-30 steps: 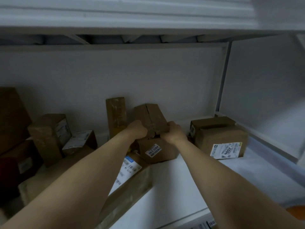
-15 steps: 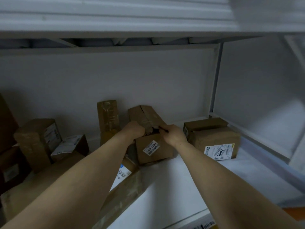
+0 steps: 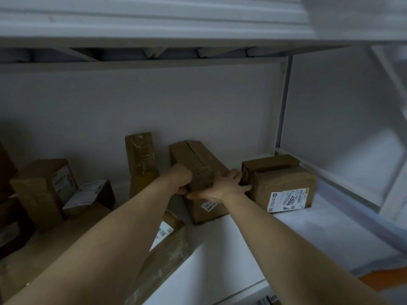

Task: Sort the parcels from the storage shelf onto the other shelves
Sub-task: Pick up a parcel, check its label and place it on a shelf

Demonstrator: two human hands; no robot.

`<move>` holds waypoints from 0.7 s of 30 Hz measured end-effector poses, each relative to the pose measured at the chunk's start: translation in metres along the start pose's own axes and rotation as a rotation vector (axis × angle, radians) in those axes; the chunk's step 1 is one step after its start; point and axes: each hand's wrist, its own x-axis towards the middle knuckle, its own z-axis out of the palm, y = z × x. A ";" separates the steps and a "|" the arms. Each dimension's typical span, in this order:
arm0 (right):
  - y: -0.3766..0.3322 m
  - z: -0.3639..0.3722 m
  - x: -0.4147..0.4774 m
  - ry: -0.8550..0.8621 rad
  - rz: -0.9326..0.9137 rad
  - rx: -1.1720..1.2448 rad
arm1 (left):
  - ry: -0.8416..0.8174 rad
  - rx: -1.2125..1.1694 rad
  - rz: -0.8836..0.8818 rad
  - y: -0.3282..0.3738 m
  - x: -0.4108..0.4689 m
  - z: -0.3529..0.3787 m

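Relative to half a second earlier, the right hand (image 3: 223, 187) has gone from a curled pinch at the top edge of the parcel (image 3: 196, 158) to a spread hold, fingers fanned flat over its right side and thumb lying along the front. The left hand (image 3: 181, 178) is curled round the near left corner. The parcel sits on the white shelf (image 3: 242, 249), between an upright taped box (image 3: 139, 155) and a box labelled 2004 (image 3: 284, 186).

A parcel storeroom: a white metal shelf (image 3: 308, 234) under another deck, crowded with taped cardboard parcels (image 3: 284, 183) that bear printed barcode shipping labels (image 3: 287, 201).
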 end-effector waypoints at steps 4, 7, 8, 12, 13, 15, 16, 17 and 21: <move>-0.013 0.005 0.000 -0.040 0.078 -0.002 | -0.007 0.069 0.002 0.000 0.000 -0.003; -0.014 0.008 0.003 -0.042 0.114 0.024 | 0.006 0.089 0.019 -0.002 0.002 -0.006; -0.013 0.009 0.005 -0.039 0.119 0.037 | 0.006 0.085 0.025 -0.003 0.002 -0.008; -0.010 0.016 0.008 -0.039 0.113 0.118 | 0.004 0.070 0.056 -0.006 0.004 -0.013; -0.010 0.019 0.009 -0.036 0.108 0.142 | 0.003 0.072 0.065 -0.006 0.004 -0.014; -0.013 0.026 0.010 -0.008 0.101 0.191 | -0.008 0.087 0.076 -0.007 0.003 -0.016; -0.015 0.029 0.011 0.013 0.102 0.211 | -0.012 0.096 0.080 -0.007 0.003 -0.016; -0.016 0.032 0.012 0.032 0.103 0.227 | -0.017 0.101 0.083 -0.007 0.003 -0.017; -0.016 0.031 0.011 0.082 0.069 0.295 | -0.005 0.085 0.090 -0.007 0.000 -0.020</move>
